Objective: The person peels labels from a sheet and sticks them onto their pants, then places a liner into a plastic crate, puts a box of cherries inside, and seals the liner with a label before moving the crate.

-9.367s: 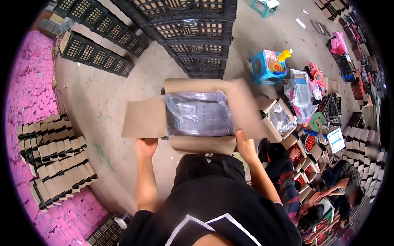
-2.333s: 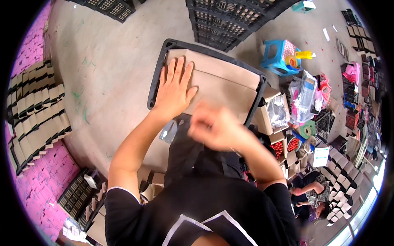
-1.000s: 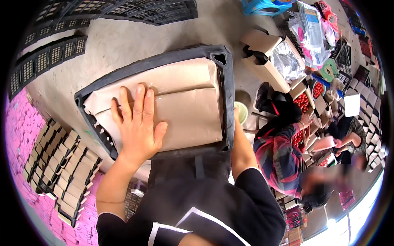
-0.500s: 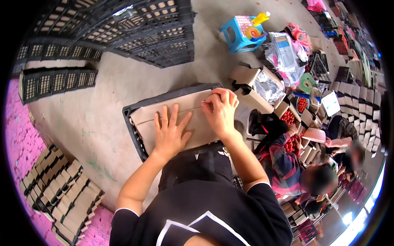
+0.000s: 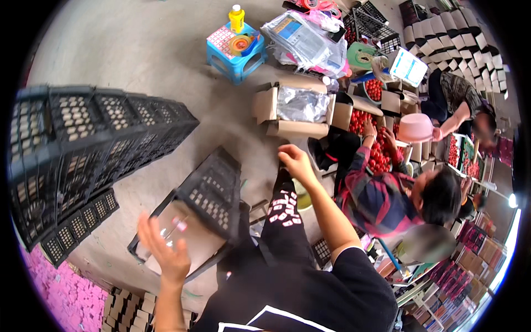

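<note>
Low at my left side is the black crate with brown cardboard. Both hands were upon this cardboard; now they are apart — the right hand is off it, above my leg, its grip unclear. The open left hand blurs over it, contact uncertain. The crate slants lower left to upper right — which side is longer I cannot tell.

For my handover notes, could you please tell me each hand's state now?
Left hand: open, near a black crate.
Right hand: partly curled, nothing visible in it.
</note>
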Motion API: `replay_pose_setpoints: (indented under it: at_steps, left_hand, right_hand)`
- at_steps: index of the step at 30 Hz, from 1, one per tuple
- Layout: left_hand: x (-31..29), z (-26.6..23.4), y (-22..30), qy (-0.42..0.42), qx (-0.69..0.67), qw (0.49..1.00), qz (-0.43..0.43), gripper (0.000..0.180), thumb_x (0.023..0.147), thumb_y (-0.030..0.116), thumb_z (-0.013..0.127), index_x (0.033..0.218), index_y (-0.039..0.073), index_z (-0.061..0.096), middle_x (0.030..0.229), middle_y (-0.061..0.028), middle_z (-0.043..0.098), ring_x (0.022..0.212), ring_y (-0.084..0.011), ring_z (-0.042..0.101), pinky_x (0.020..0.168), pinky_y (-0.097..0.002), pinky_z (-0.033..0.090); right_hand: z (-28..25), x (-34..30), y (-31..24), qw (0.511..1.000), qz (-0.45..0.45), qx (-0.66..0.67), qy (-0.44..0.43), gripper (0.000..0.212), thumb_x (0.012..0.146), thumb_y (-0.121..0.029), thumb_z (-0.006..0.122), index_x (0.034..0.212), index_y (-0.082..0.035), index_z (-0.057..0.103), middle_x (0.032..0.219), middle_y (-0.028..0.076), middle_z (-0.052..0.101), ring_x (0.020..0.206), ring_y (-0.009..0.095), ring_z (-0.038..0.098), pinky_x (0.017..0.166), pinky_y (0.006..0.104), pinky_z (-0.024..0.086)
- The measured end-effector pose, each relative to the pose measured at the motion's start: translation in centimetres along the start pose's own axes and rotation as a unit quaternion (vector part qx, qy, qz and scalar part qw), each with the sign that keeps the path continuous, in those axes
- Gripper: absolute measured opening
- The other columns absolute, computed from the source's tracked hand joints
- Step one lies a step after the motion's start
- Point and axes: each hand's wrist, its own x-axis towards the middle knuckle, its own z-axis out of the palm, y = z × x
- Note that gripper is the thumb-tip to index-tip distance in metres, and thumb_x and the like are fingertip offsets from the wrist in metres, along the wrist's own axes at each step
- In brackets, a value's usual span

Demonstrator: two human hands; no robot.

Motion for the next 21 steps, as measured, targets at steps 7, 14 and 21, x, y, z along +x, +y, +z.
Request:
replay_pose_setpoints:
  at_steps: [7,14,21]
  left_hand:
    - [25.6,29.1,12.3,-0.353,-0.187,0.917,0.015,0.052,0.087,0.023,0.056,0.129,-0.005,0.046,0.132,-0.0242,0.049,0.123,-0.0377,0.046,0.104,-0.0394,0.037]
    - [25.9,58.2,8.2,-0.442,-0.362,0.732,-0.371,0.07,0.077,0.011,0.064,0.135,-0.007,0.03,0.124,-0.026,0.052,0.113,-0.032,0.054,0.093,-0.0364,0.045]
    - [27.6,52.8,8.6,-0.385,-0.271,0.819,-0.327,0.03,0.073,0.008,0.062,0.098,-0.002,0.051,0.088,-0.0201,0.063,0.077,-0.0314,0.064,0.066,-0.039,0.05]
  right_hand:
    - [-16.9,18.1,21.6,0.954,0.146,-0.146,0.217,0.044,0.084,-0.015,0.058,0.122,0.006,0.054,0.11,0.021,0.063,0.1,0.027,0.061,0.087,0.0329,0.048]
    - [-23.7,24.4,28.2,0.954,0.138,-0.188,0.186,0.043,0.078,-0.022,0.064,0.111,0.004,0.057,0.092,0.019,0.064,0.086,0.03,0.062,0.08,0.0374,0.048]
    - [-25.2,21.2,19.0,0.962,0.099,-0.123,0.224,0.028,0.076,-0.02,0.065,0.092,0.002,0.057,0.081,0.016,0.063,0.073,0.023,0.057,0.072,0.0368,0.047]
